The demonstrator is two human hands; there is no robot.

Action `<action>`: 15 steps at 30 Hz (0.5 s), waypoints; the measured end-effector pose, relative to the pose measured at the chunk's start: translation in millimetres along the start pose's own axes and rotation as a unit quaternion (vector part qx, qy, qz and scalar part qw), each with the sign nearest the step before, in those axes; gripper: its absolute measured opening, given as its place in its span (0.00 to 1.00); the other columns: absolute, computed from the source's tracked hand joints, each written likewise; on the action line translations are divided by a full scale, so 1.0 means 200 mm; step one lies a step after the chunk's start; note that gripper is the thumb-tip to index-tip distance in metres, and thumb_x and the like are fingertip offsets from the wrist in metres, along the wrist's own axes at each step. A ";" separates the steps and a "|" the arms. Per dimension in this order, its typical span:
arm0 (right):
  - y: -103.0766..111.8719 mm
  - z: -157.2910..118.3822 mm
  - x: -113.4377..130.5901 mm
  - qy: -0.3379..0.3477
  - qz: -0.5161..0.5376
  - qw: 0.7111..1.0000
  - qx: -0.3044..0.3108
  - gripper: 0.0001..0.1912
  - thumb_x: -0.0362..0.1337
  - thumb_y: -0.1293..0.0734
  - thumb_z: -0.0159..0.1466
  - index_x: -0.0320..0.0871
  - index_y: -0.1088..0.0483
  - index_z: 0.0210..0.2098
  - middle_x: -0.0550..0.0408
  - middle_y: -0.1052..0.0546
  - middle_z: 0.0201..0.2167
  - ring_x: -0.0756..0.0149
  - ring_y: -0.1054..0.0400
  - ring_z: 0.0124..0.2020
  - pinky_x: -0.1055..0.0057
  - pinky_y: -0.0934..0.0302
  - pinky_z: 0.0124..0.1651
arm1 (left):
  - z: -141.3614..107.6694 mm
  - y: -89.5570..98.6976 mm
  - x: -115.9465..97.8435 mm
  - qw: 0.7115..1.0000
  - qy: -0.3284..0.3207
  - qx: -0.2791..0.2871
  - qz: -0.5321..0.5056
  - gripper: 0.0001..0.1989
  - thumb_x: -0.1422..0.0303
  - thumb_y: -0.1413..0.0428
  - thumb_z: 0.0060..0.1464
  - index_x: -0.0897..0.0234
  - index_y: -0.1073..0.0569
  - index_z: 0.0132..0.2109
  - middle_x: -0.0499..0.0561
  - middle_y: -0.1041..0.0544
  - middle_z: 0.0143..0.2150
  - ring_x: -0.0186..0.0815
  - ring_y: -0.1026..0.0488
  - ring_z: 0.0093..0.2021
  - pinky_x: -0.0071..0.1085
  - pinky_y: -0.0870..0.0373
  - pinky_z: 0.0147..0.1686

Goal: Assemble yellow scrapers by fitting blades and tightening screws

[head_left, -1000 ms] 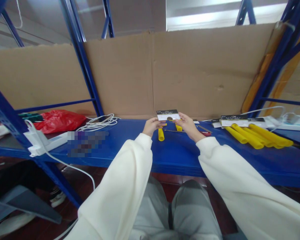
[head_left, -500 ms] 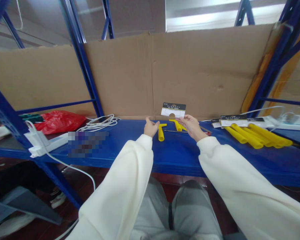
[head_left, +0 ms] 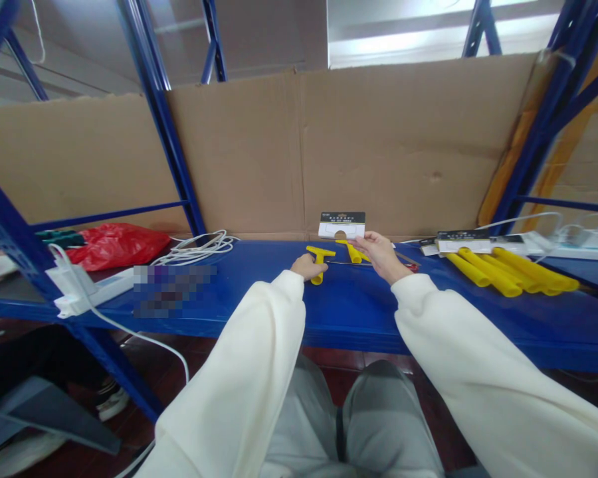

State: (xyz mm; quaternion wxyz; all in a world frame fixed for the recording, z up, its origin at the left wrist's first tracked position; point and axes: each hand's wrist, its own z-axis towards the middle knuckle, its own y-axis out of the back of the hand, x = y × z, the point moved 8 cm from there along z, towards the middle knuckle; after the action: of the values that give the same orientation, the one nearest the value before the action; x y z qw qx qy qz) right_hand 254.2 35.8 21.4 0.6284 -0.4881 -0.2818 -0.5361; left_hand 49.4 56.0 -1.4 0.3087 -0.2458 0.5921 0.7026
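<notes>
My left hand [head_left: 306, 267] is closed round the stem of a yellow T-shaped handle [head_left: 321, 252], whose crossbar points away from me. Between the fingertips of my right hand [head_left: 381, 255] is a black-and-white printed card [head_left: 341, 225] with a half-round notch in its lower edge, held up above the shelf. Another yellow T-shaped handle [head_left: 349, 251] lies behind, partly covered by my right fingers. A thin metal shaft with a red end [head_left: 411, 267] runs along the blue shelf under my right hand.
Several yellow handles [head_left: 508, 272] with printed cards are lined up on the right. To the left are a power strip [head_left: 104, 287], coiled white cable [head_left: 202, 247] and a red plastic bag [head_left: 117, 245]. Cardboard [head_left: 239, 153] closes the back, between blue posts. A co-worker's shoe [head_left: 112, 400] shows low left.
My left hand has moved down and closed on the yellow handle, which has turned slightly. My right hand has lowered the card a little.
</notes>
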 end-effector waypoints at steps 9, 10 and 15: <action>0.01 0.01 -0.02 -0.019 -0.008 1.000 -0.010 0.10 0.24 0.29 0.58 0.43 0.31 0.25 0.60 0.21 0.25 0.73 0.23 0.31 0.70 0.30 0.50 | 0.01 -0.05 0.00 0.998 0.005 0.058 0.022 0.13 0.64 0.39 0.46 0.63 0.28 0.19 0.54 0.23 0.24 0.42 0.23 0.33 0.28 0.32 0.30; 0.01 0.01 -0.02 -0.020 -0.008 1.000 -0.010 0.10 0.24 0.29 0.58 0.42 0.31 0.25 0.60 0.22 0.25 0.73 0.24 0.30 0.70 0.30 0.50 | 0.00 -0.05 -0.01 0.998 -0.003 0.052 0.040 0.14 0.63 0.37 0.45 0.63 0.29 0.18 0.54 0.23 0.24 0.42 0.23 0.33 0.28 0.32 0.30; 0.02 0.02 -0.03 -0.019 -0.016 1.000 -0.010 0.10 0.24 0.30 0.59 0.42 0.31 0.25 0.60 0.22 0.25 0.73 0.24 0.31 0.70 0.30 0.50 | 0.00 -0.04 -0.01 0.998 0.013 0.057 0.033 0.12 0.64 0.36 0.43 0.63 0.28 0.19 0.54 0.22 0.25 0.43 0.22 0.34 0.27 0.33 0.29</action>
State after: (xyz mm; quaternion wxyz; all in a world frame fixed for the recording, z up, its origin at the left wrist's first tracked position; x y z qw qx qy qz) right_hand 256.4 40.9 16.5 0.6095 -0.5000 -0.2962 -0.5393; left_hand 57.0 57.1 -6.0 0.2911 -0.2176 0.6430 0.6741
